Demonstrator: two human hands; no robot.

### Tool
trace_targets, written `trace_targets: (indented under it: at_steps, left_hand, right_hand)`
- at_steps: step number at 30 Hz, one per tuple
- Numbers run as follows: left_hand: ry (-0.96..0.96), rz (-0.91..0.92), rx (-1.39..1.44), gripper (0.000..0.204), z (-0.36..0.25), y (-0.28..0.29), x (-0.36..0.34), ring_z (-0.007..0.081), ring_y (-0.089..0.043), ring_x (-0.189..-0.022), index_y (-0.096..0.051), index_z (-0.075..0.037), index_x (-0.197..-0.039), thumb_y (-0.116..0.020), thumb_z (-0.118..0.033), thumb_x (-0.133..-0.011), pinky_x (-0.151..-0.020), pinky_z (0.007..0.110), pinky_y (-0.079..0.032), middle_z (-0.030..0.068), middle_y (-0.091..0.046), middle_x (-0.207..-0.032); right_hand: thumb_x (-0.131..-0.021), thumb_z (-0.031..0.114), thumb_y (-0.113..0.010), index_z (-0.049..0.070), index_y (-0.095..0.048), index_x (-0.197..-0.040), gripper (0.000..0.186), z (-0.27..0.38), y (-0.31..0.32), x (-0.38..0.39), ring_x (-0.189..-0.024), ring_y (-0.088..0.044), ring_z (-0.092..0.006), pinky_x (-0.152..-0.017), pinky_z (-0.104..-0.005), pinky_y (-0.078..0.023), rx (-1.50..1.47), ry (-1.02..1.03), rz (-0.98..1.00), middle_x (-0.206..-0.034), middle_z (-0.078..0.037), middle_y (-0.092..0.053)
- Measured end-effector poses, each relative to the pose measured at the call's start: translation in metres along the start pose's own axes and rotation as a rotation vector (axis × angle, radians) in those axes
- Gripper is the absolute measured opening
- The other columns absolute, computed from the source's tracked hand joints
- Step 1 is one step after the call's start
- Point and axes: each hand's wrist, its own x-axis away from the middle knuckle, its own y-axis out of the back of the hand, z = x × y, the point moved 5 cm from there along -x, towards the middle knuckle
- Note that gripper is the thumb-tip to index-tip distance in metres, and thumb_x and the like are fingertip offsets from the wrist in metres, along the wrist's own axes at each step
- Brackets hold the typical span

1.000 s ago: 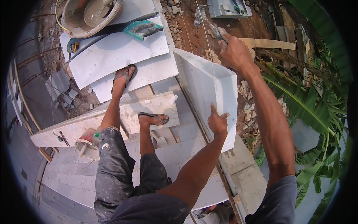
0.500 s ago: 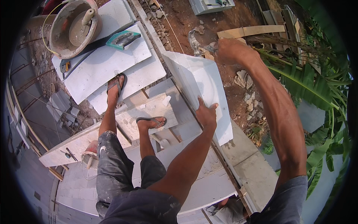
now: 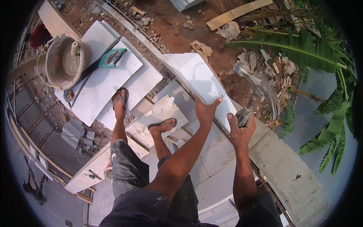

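A pale, lightweight concrete block (image 3: 202,75) lies along the top of the low wall in front of me. My left hand (image 3: 206,111) rests on the near end of this block, thumb and forefinger stretched apart; its other fingers are partly hidden. To the right, my right hand (image 3: 242,132) is closed round the handle of a worn claw hammer (image 3: 259,81). The hammer's grey head is held above the ground beyond the wall, apart from the block, and looks slightly blurred.
At left, a mortar bucket (image 3: 81,60) stands by stacked white slabs (image 3: 109,83) with a green-handled handsaw (image 3: 112,58) on top. My sandalled feet stand on a slab and a plank (image 3: 159,113). A string line runs along the wall. Banana leaves (image 3: 302,51) hang at right; another person is far left.
My right hand has come down and nearer with the hammer, from beyond the block to beside its near end. My left hand stays on the block. The whole view has shifted.
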Motion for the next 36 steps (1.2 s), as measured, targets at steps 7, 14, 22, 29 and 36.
trace_targets:
  at_steps: [7, 14, 22, 29, 36]
  left_hand:
    - [0.096, 0.438, -0.209, 0.124, 0.042, 0.123, 0.012, 0.0385, -0.04, -0.135, -0.013, 0.009, -0.149, -0.086, -0.046, -0.066, -0.11, 0.04, -0.034, 0.0364, -0.038, -0.141]
    - [-0.205, 0.225, -0.961, 0.085, 0.013, 0.388, -0.011, 0.0432, -0.055, -0.117, -0.049, 0.005, -0.133, -0.073, -0.055, -0.078, -0.1, 0.045, -0.044, 0.0307, -0.057, -0.124]
    - [0.05, 0.308, -1.042, 0.1, 0.016, 0.457, 0.117, 0.0468, -0.048, -0.125, -0.034, 0.009, -0.142, -0.063, -0.065, -0.081, -0.103, 0.047, -0.039, 0.0355, -0.048, -0.133]
    - [0.054, 0.325, -1.451, 0.11, 0.012, 0.42, 0.11, 0.0473, -0.048, -0.123, -0.022, 0.013, -0.143, -0.074, -0.054, -0.074, -0.103, 0.047, -0.041, 0.0341, -0.04, -0.138]
    - [0.16, 0.219, -1.633, 0.111, 0.019, 0.419, 0.089, 0.0453, -0.051, -0.12, -0.014, 0.01, -0.146, -0.077, -0.045, -0.072, -0.1, 0.049, -0.043, 0.0309, -0.042, -0.134]
  right_hand:
    - [-0.088, 0.029, -0.071, -0.002, -0.062, -0.082, 0.033, -0.14, 0.016, 0.227, -0.063, -0.049, -0.0127, -0.059, -0.0328, -0.041, -0.26, -0.776, -0.212, -0.067, -0.002, -0.057]
    - [-0.083, 0.056, -0.064, 0.002, -0.068, -0.102, 0.057, -0.129, -0.006, 0.364, -0.079, -0.066, -0.0384, -0.074, -0.0464, -0.05, 0.156, -0.715, 0.427, -0.09, -0.022, -0.069]
    - [-0.079, 0.064, -0.062, 0.001, -0.07, -0.093, 0.065, -0.095, -0.05, 0.359, -0.09, -0.067, -0.0401, -0.08, -0.0481, -0.052, 0.19, -0.684, 0.717, -0.09, -0.024, -0.068]
    - [-0.078, 0.056, -0.065, 0.002, -0.069, -0.104, 0.06, -0.09, -0.064, 0.363, -0.096, -0.067, -0.0395, -0.084, -0.0485, -0.052, 0.2, -0.841, 0.799, -0.1, -0.022, -0.069]
    - [-0.077, 0.054, -0.067, 0.003, -0.069, -0.106, 0.059, -0.083, -0.057, 0.367, -0.099, -0.066, -0.0384, -0.087, -0.0473, -0.051, 0.113, -0.919, 0.655, -0.103, -0.022, -0.069]
